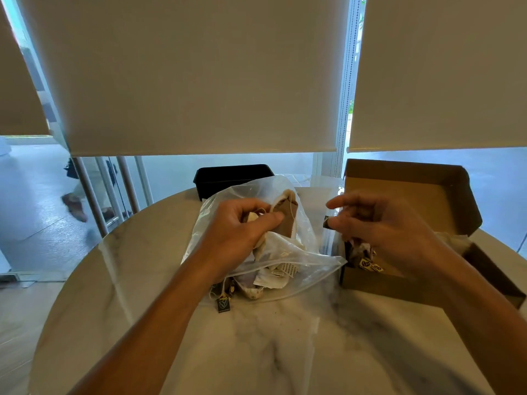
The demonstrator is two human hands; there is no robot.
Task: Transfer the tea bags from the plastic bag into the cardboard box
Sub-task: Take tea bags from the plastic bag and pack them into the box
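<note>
A clear plastic zip bag [296, 269] lies in the middle of the round marble table, holding several tea bags. My left hand [242, 223] is inside its mouth and grips a brown tea bag [286, 220] by its upper part. To the right stands an open brown cardboard box [427, 201] with its lid tilted back; a few tea bags with black tags [368, 262] lie in it. My right hand [379, 223] hovers over the box's left edge, fingers curled, pinching a small black tag [327, 222]. One black tag [223, 304] lies on the table by the bag.
A black rectangular container [228, 178] stands behind the plastic bag at the table's [256, 352] far edge. Roller blinds and glass panels rise beyond the table. A person's legs are seen outside at the left [77, 203].
</note>
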